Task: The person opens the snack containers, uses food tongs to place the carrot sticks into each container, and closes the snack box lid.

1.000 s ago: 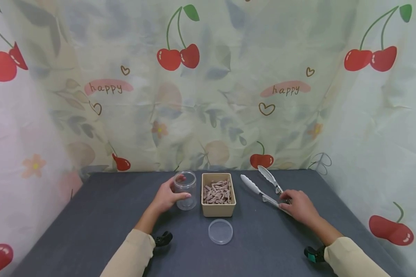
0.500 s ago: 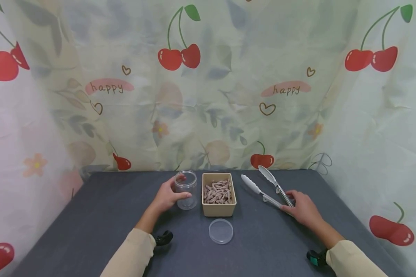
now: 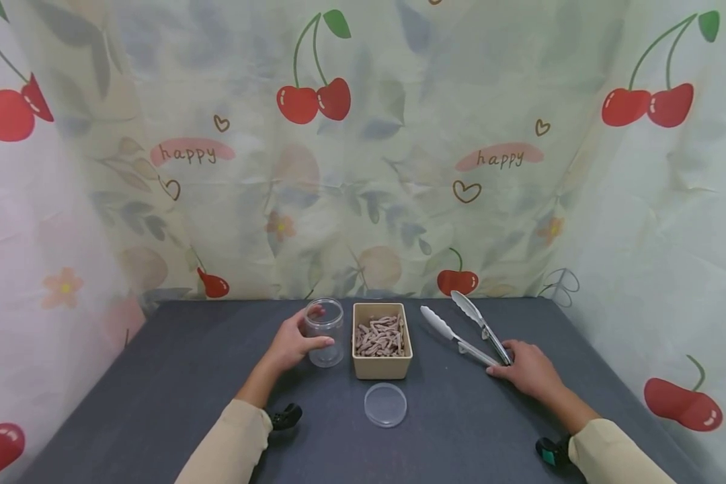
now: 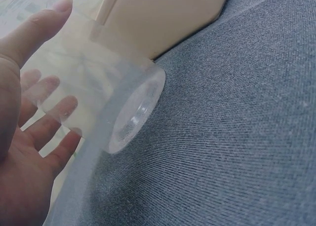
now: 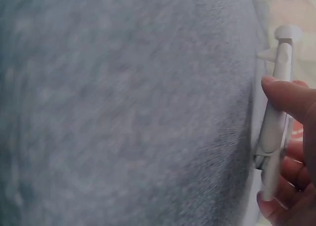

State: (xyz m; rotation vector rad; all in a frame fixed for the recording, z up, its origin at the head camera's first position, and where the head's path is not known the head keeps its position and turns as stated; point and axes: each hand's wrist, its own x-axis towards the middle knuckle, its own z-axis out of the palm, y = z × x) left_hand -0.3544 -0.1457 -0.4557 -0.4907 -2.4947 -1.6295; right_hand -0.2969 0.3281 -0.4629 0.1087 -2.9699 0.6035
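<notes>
My left hand (image 3: 290, 345) grips a clear, lidless jar (image 3: 328, 348) from its left side, thumb in front and fingers behind. In the left wrist view the jar (image 4: 94, 88) looks see-through, its base at or close to the cloth. At the right, my right hand (image 3: 534, 368) holds metal tongs (image 3: 474, 351) near their joined end. Their white scalloped tips are spread and point away to the back left. The right wrist view has the thumb on one arm of the tongs (image 5: 274, 122) and fingers curled on the other side.
Right beside the jar is a beige box (image 3: 382, 368) of greyish-brown stick-shaped pieces (image 3: 380, 337). In front of it lies a round clear lid (image 3: 385, 405). Dark grey cloth covers the table (image 3: 448, 430). A curtain printed with cherries (image 3: 363, 202) hangs behind and at both sides.
My right hand has slid slightly right and back along the tongs toward their joined end, its fingers settling round it. The left hand and the jar have stayed in place.
</notes>
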